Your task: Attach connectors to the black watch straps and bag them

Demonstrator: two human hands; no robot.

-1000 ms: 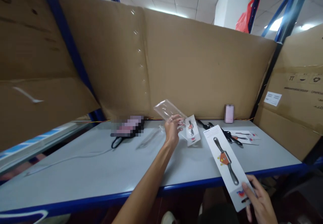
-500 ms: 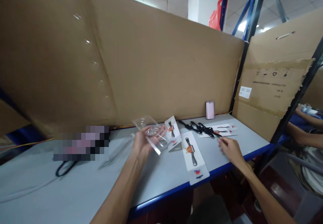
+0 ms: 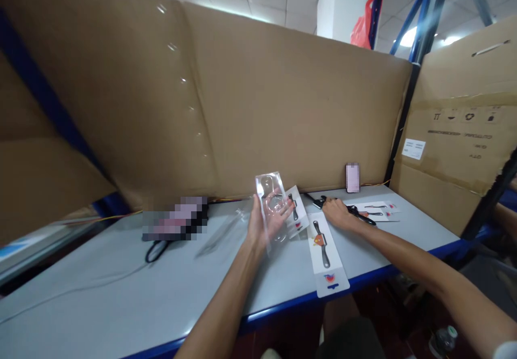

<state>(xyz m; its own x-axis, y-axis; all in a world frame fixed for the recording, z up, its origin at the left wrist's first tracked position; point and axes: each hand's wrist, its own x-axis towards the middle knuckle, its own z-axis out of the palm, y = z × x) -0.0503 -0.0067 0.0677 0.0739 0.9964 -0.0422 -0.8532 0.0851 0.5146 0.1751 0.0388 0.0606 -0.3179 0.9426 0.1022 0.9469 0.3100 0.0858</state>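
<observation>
My left hand (image 3: 256, 224) holds a clear plastic blister shell (image 3: 266, 182) upright above the table, its fingers showing through the plastic. Just behind those fingers, a printed card (image 3: 298, 208) picturing a spokeshave leans at a tilt. My right hand (image 3: 338, 212) reaches onto a group of black spokeshaves (image 3: 365, 219), its fingers closed over one of them; the fingertips are partly hidden. Between my hands, a larger printed card (image 3: 326, 251) lies flat near the table's front edge.
More printed cards (image 3: 388, 208) lie beyond the spokeshaves. A phone (image 3: 353, 178) leans against the cardboard wall (image 3: 299, 105). Clear plastic shells (image 3: 226, 232) and a pixelated dark-edged object (image 3: 177, 221) with a cable lie on the left. A cardboard panel (image 3: 452, 154) bounds the right side.
My right hand has moved left and away from me onto the spokeshaves. My left hand has tilted the blister shell more upright. The view has turned slightly left.
</observation>
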